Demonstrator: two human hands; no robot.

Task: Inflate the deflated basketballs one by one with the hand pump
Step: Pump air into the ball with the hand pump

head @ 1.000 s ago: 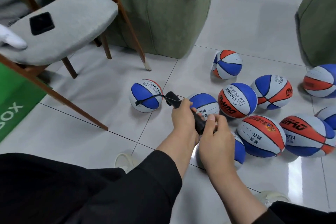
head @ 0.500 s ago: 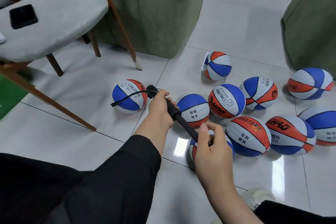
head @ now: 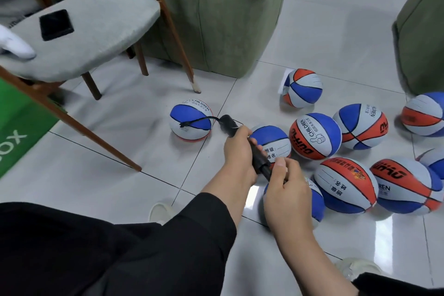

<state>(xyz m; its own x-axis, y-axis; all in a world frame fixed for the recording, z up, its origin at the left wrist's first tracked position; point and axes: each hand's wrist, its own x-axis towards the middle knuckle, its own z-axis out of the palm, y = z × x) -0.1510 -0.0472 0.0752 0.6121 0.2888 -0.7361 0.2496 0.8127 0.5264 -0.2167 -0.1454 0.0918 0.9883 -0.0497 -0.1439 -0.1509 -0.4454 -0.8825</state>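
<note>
A: Where is the hand pump [head: 258,158] right now?

B: Between the two hands, slanting over the floor [head: 134,190]. The left hand [head: 236,149] has its fingers wrapped round the barrel. The right hand [head: 287,179] is curled round the handle end, just behind the left, so the two hands sit close together. I judge the piston is near the pushed-in end of a stroke.

A: And the ball being filled?

B: The thin black hose [head: 199,120] runs from the pump's far end, ahead of the left hand, to the valve of the blue and white basketball [head: 191,122] lying alone out beyond that hand. The other balls [head: 314,136] are bunched beyond and to the right of the right hand, and one lies directly under it.

A: How should it all handle?

B: My guess is the pump is light, rigid plastic, so a firm fist on the barrel and another on the handle suits it. The hose is soft and the needle thin. Pulling the barrel sideways could bend or unseat the needle, so the barrel should be held steady. The ball looks soft and light, free to roll on the glossy tile.

A: Anything else nearby?

B: A grey cushioned chair [head: 96,31] stands further out to the left, with a green sofa [head: 221,26] beyond it.
</note>
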